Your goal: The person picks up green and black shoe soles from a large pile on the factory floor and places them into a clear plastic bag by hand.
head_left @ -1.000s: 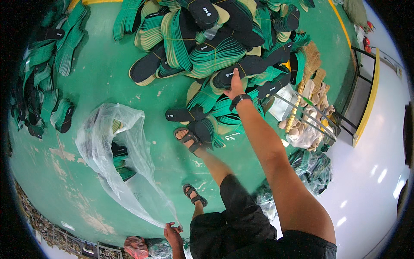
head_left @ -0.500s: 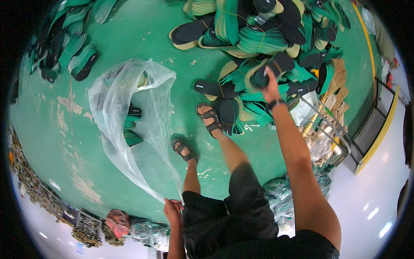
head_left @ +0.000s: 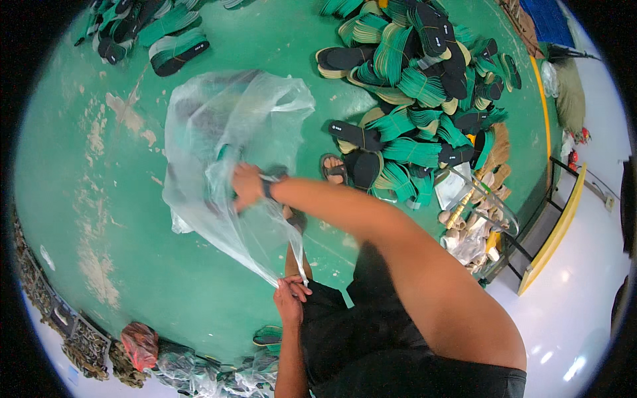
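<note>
A clear plastic bag (head_left: 192, 119) hangs open over the floor. My left hand (head_left: 290, 297) is closed on its near rim, pinching the gathered film. My right hand (head_left: 247, 187), with a dark band at the wrist, reaches across to the left into the bag's mouth. Motion smears its fingers, and film partly covers them, so I cannot tell whether it grips anything. Blurred dark and green shapes show through the film beyond that hand. To the right lies a large heap of shoe insoles (head_left: 411, 156), black and green, stacked in bundles.
More insole bundles (head_left: 176, 50) lie at the far left. A metal-framed rack (head_left: 494, 205) with beige pieces stands right of the heap, before a yellow-edged board (head_left: 554, 229). A red bag (head_left: 139, 345) and other filled plastic bags sit at lower left. My sandalled foot (head_left: 334, 169) is beside the heap.
My right hand has swung left from the insole heap, where it was at a black insole bundle, to the bag's mouth. My left hand keeps hold of the bag's rim.
</note>
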Demonstrator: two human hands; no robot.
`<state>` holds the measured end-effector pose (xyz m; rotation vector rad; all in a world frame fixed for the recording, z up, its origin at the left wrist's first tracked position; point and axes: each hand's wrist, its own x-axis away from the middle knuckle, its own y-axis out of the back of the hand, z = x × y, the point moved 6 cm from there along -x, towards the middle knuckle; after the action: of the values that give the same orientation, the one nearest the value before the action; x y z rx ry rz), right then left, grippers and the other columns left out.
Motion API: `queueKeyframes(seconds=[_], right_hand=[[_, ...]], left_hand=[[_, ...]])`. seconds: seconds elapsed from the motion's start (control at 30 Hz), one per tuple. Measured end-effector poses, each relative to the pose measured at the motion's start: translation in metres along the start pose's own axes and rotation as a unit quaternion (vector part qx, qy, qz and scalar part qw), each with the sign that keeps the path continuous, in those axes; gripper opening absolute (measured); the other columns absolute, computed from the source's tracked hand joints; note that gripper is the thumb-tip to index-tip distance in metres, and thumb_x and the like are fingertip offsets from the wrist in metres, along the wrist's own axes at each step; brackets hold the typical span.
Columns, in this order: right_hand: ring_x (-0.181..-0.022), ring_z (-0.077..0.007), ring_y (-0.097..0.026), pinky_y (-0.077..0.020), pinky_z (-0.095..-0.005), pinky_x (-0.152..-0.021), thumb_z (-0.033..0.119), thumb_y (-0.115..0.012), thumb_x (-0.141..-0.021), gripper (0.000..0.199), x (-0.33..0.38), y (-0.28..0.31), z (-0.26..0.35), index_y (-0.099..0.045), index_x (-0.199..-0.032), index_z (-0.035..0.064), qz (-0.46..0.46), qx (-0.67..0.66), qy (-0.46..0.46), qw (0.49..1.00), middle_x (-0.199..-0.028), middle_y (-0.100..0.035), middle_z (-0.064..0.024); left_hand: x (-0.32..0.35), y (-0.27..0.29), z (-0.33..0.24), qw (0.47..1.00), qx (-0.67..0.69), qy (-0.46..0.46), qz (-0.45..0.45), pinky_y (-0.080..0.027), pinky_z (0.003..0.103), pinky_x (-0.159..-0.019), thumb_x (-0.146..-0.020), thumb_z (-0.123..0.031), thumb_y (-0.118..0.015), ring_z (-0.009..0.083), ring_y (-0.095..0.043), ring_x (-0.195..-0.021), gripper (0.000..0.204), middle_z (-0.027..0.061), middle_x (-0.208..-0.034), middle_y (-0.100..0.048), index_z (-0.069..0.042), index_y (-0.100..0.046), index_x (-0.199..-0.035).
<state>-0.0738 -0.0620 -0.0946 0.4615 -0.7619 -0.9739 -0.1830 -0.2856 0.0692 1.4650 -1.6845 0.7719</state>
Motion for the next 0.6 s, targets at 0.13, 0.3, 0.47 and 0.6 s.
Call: queueKeyframes(seconds=[0.13, 0.3, 0.47, 0.6], right_hand=[[-0.11, -0.036, -0.045, -0.0384, -0.0448, -0.091, 0.043, -0.064, -0.066, 0.053, -0.086, 0.077, -0.051, -0.065, -0.099, 0.0012, -0.002, 0.195, -0.038, 0.98, -0.111, -0.057, -0.0203], [-0.119, -0.0314, -0.041, -0.0346, -0.0443, -0.095, 0.017, -0.053, -0.074, 0.047, -0.05, 0.174, -0.044, -0.054, -0.115, -0.0064, -0.231, 0.231, -0.031, 0.945, -0.123, -0.05, -0.0219], [-0.102, -0.0269, -0.052, -0.0432, -0.0419, -0.084, 0.019, -0.057, -0.073, 0.028, 0.018, 0.198, -0.073, -0.061, -0.095, 0.0037, -0.234, 0.134, 0.029, 0.963, -0.109, -0.058, -0.0122], [-0.092, -0.0339, -0.056, -0.0453, -0.0441, -0.081, 0.022, -0.056, -0.075, 0.033, 0.081, 0.198, -0.135, -0.056, -0.103, 0.004, -0.291, -0.065, -0.117, 0.947, -0.097, -0.061, -0.0166]], left_hand=[[-0.002, 0.022, 0.001, 0.999, 0.012, 0.038, 0.006, -0.039, 0.026, -0.047, -0.098, -0.037, -0.034, 0.0124, -0.04, -0.039, 0.047, 0.0018, -0.045, -0.04, 0.003, -0.055, -0.085], [-0.02, 0.054, -0.024, 0.999, 0.042, -0.008, -0.003, -0.034, 0.022, -0.04, -0.095, -0.024, -0.049, 0.0087, -0.037, -0.038, 0.03, 0.0017, -0.048, -0.043, 0.003, -0.056, -0.083], [-0.029, 0.029, -0.048, 0.996, 0.043, -0.051, 0.062, -0.044, 0.028, -0.06, -0.096, -0.025, -0.046, 0.0146, -0.054, -0.056, 0.029, 0.0039, -0.055, -0.05, 0.002, -0.055, -0.09], [-0.044, 0.013, -0.067, 0.997, 0.011, -0.061, 0.04, -0.047, 0.033, -0.073, -0.097, -0.024, -0.043, 0.0175, -0.058, -0.066, 0.03, 0.0051, -0.058, -0.052, 0.003, -0.053, -0.102]])
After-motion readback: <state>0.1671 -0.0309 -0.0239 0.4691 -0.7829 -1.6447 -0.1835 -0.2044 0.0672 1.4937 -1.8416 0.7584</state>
